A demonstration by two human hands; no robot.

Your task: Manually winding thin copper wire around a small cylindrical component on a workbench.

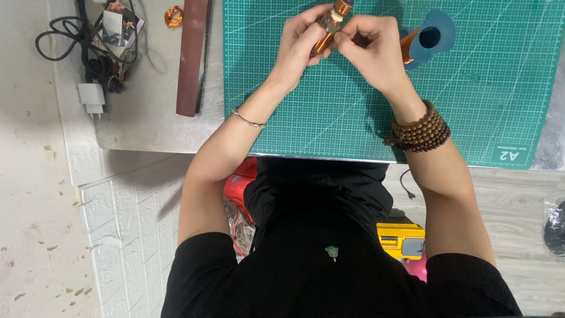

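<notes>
Head view shows your two hands meeting over the green cutting mat [482,88] on the table: left hand [300,50] and right hand [374,50], each grip pinched on one small copper-wound coil [327,30], shiny orange with a pale end. Just right of your right hand lies one blue spool [432,38]. Far left sits one white plug [92,97].

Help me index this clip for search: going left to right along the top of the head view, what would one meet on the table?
Tangle of black cables → white plug adapter → small copper wire coil → long brown strip → left hand → copper-wound part held by both hands → right hand → blue spool.
</notes>
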